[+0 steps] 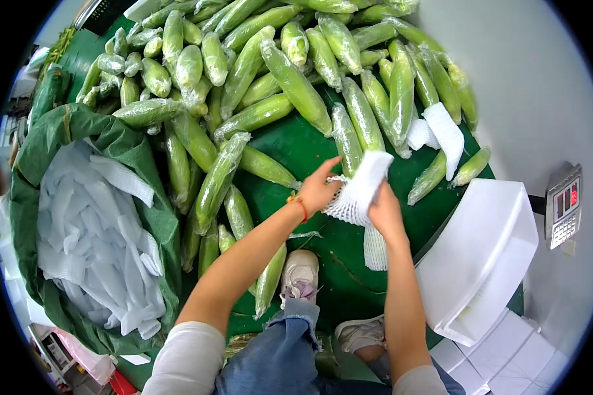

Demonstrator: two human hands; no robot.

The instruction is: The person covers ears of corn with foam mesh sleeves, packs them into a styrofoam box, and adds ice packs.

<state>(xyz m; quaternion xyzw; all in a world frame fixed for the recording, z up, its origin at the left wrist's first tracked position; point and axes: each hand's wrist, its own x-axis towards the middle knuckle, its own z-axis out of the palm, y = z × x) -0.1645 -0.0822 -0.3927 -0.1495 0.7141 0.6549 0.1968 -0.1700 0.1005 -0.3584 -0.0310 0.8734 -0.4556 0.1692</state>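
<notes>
A white foam net sleeve (357, 197) is stretched between my two hands, its folded end up near the wrapped corn. My left hand (317, 192) has its fingers at the sleeve's left edge, with one finger pointing out toward a plastic-wrapped ear of corn (347, 139). Closed around the sleeve's right side is my right hand (385, 209). Below that hand another length of white foam net (375, 249) shows; whether it is joined to the held sleeve I cannot tell. Whether corn is inside the held sleeve is also hidden.
Many film-wrapped corn ears (296, 85) are heaped across the green surface (276, 171). At left, a green cloth sack (168, 243) holds foam sleeves (99, 230). Sleeved ears (446, 135) lie at right, near a white foam box (474, 263) and a digital scale (565, 207).
</notes>
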